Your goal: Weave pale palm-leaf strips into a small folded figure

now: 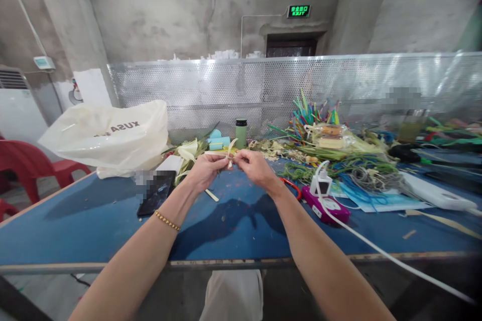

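Observation:
Above the middle of the blue table (226,233), both my hands meet around a small piece made of pale strips that look like dried husk (232,146). One strip sticks up between the fingers. My left hand (205,173), with a beaded bracelet at the wrist, pinches the piece from the left. Opposite it, my right hand (256,168) has its fingertips closed at the piece's right side. How the strips are joined is too small to make out. A loose pale strip (212,195) lies on the table below my left hand.
A dark tablet (158,193) and white plastic bag (113,130) lie left. Behind my hands stands a green bottle (241,136). On the right are a red-handled tool (292,187), purple power strip (327,206), trailing white cable (387,258), green cords (361,164) and colourful stems (312,114).

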The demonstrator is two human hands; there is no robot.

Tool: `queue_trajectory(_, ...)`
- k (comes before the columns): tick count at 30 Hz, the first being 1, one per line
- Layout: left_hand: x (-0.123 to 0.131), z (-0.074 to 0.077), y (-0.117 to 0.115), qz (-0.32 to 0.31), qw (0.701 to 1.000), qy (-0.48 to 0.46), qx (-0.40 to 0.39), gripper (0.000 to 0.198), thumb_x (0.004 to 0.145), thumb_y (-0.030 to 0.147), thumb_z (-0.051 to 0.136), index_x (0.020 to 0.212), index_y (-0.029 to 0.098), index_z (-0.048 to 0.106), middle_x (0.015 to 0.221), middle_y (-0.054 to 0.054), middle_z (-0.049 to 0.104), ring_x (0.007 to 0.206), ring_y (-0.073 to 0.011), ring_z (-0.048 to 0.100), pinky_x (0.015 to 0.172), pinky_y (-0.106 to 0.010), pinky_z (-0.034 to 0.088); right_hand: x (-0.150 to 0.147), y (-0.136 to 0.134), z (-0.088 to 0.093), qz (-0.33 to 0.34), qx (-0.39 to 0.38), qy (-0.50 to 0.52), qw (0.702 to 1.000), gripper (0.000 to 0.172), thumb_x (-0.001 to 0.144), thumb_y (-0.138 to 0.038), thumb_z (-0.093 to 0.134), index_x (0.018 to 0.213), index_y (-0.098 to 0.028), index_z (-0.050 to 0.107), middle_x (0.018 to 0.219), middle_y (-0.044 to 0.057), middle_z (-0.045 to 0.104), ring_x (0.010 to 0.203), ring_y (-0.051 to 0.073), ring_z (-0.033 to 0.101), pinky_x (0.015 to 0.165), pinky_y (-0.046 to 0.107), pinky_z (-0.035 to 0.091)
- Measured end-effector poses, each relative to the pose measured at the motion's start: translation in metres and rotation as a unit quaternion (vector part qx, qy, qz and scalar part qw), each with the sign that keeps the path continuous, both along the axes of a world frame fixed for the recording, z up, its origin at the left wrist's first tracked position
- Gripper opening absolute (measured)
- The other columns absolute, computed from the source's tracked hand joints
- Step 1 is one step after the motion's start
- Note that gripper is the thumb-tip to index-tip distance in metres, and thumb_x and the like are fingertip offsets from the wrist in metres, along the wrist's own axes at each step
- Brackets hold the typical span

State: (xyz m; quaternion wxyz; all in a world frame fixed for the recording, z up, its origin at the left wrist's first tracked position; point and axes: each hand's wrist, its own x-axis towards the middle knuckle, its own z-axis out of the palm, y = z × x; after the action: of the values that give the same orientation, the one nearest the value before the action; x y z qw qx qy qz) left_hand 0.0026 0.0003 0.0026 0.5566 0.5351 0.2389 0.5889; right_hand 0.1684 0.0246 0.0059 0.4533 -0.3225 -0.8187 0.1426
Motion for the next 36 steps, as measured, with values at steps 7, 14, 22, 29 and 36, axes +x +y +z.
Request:
queue_trajectory(7, 0.001, -0.003, -0.001, -0.013, 0.999, 0.042, 0.032, 0.021, 0.06, 0.02, 0.08, 0.076, 0.008, 0.074, 0.068, -0.008, 0.068, 0.058, -0.0109, 0.056, 0.061, -0.026, 0.04, 0.002, -0.002, 0.007, 0.01, -0.019, 0.094, 0.995, 0.019, 0.083, -0.028, 0.052, 0.084, -0.015, 0.066, 0.082, 0.006, 0.068, 0.074, 0.015, 0.059, 0.07, 0.026, 0.044)
queue_trajectory(14, 0.004, -0.005, -0.003, -0.021, 0.995, 0.087, 0.045, 0.024, 0.064, 0.027, 0.079, 0.076, 0.008, 0.071, 0.064, -0.006, 0.063, 0.053, -0.008, 0.047, 0.053, -0.024, 0.03, -0.003, -0.006, 0.007, 0.044, -0.062, 0.154, 0.985, 0.022, 0.076, -0.035, 0.062, 0.069, -0.015, 0.059, 0.067, 0.002, 0.06, 0.062, 0.012, 0.052, 0.06, 0.024, 0.043)
queue_trajectory(22, 0.01, -0.013, 0.0, 0.083, 0.991, 0.069, 0.081, 0.024, 0.065, 0.031, 0.078, 0.072, 0.01, 0.067, 0.059, 0.0, 0.058, 0.049, -0.0056, 0.043, 0.049, -0.022, 0.03, -0.009, -0.006, 0.004, 0.033, -0.091, 0.163, 0.982, 0.022, 0.074, -0.035, 0.062, 0.064, -0.016, 0.055, 0.06, -0.001, 0.055, 0.056, 0.01, 0.048, 0.055, 0.023, 0.04)
queue_trajectory(29, 0.011, -0.006, -0.006, 0.048, 0.996, 0.058, 0.047, 0.026, 0.058, 0.027, 0.081, 0.068, 0.009, 0.066, 0.057, -0.002, 0.059, 0.048, -0.0077, 0.048, 0.046, -0.021, 0.033, -0.013, -0.006, 0.0, 0.048, -0.109, 0.209, 0.97, 0.018, 0.071, -0.033, 0.063, 0.067, -0.016, 0.057, 0.062, 0.0, 0.059, 0.06, 0.011, 0.052, 0.06, 0.024, 0.043)
queue_trajectory(36, 0.007, -0.011, 0.001, 0.023, 0.997, 0.059, 0.039, 0.022, 0.063, 0.027, 0.08, 0.068, 0.01, 0.067, 0.06, -0.003, 0.059, 0.051, -0.0071, 0.048, 0.046, -0.021, 0.031, -0.011, -0.002, -0.003, 0.068, -0.143, 0.18, 0.971, 0.022, 0.074, -0.036, 0.06, 0.066, -0.016, 0.057, 0.062, 0.0, 0.059, 0.06, 0.011, 0.052, 0.06, 0.024, 0.042)
